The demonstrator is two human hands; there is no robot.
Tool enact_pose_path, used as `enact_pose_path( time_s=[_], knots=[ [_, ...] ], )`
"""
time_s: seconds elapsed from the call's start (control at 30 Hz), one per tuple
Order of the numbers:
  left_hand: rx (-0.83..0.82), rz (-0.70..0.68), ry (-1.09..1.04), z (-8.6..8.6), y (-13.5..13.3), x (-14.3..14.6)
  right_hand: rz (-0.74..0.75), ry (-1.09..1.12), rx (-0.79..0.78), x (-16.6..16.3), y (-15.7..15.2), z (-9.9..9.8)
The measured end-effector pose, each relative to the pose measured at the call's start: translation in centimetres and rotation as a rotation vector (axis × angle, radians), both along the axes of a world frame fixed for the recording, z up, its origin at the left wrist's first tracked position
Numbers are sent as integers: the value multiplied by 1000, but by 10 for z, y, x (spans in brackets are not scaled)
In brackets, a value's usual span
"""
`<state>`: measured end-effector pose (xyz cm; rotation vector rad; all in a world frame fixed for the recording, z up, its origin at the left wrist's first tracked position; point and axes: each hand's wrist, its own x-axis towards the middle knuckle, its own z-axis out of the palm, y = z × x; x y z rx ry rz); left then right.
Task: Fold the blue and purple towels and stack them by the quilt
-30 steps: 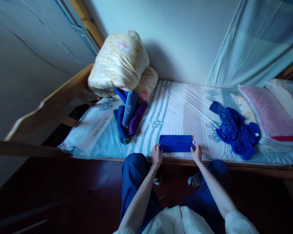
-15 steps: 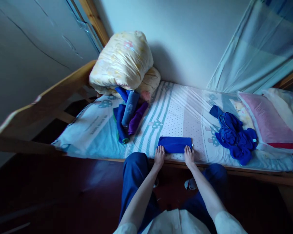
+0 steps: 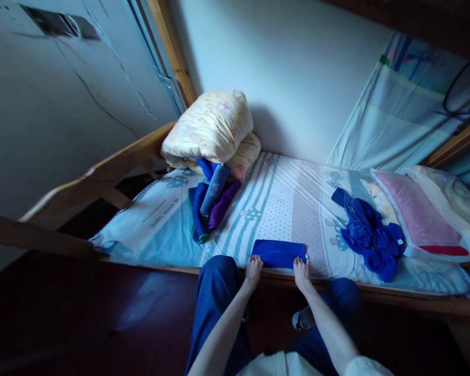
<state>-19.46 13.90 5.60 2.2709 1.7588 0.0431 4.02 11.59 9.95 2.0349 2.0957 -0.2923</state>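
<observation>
Folded royal-blue cloth, oblong [image 3: 278, 253]: lies flat on the near edge of the bed, long side parallel to the wooden bed rail [image 3: 395, 297], directly in front of the person's knees.

Left hand [image 3: 254, 268]: palm down, fingers together and extended, fingertips resting on the near left corner of the blue cloth. Nothing clasped; the hand presses rather than grips.

Right hand [image 3: 301, 269]: palm down, fingers together, fingertips on the near right corner of the same cloth. Likewise flat, with nothing enclosed.

Patterned bedsheet, white with teal stripes, dots and mushroom prints [image 3: 282, 198]: covers the mattress beneath the cloth.

Crumpled heap of royal-blue fabric [image 3: 366, 235]: to the right of the folded cloth, well apart from it, just beside the pink pillow [image 3: 413, 216].

Three rolled cloths, dark blue, grey-blue and purple [image 3: 211, 201]: lie side by side to the left, at the foot of the bundled yellow floral quilt [image 3: 209, 125].

Pale curtain [image 3: 399, 117]: hangs at the far right against the wall.
</observation>
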Motion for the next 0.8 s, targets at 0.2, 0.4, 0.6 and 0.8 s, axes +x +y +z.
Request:
enact_pose_path(
  time_s=[0.2, 0.4, 0.6, 0.8],
  knots=[
    [-66, 0, -35, 12, -21, -2, -8, -21, -24, -3, -25, 15],
    [-145, 60, -83, 23, -29, -7, -79, 22, -152, 3, -22, 38],
    [-181, 167, -165, 36, -21, -14, -127, 69, -175, 18, -11, 46],
    [-209, 359, -267, 39, 1, -18, -241, 199, -91, 35, 3, 40]
  ],
)
